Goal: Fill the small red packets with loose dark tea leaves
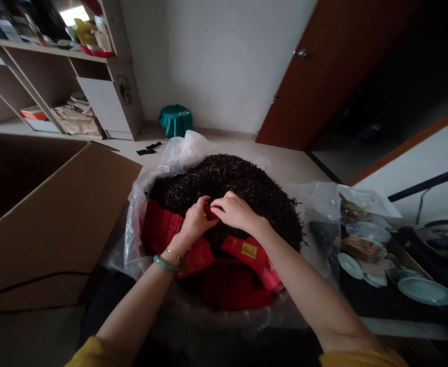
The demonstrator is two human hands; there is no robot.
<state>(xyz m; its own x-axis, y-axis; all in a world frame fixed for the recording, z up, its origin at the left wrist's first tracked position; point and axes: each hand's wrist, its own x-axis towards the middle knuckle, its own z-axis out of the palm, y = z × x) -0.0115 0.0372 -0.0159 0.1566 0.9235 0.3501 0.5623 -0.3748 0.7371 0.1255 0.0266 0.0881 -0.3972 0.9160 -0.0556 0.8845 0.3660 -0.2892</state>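
My left hand (196, 220) is closed around a small red packet (209, 212), which its fingers mostly hide. From the other side, my right hand (234, 210) pinches the same packet near its top. Both hands are above a big heap of dark, dry tea leaves (239, 173) in a clear plastic bag (134, 229). Below my left wrist stands a tight row of flat red packets (158, 224). Another red packet with a gold label (242, 251) lies under my right forearm, and more red packets (231, 288) fill the near side of the bag.
An open cardboard box (74, 219) stands on the left. To the right, a low dark table (380, 300) bears a white dish (425, 290), bowls and bags. A green-covered bin (176, 121) is by the wall. Shelves (55, 48) and a brown door (304, 76) are behind.
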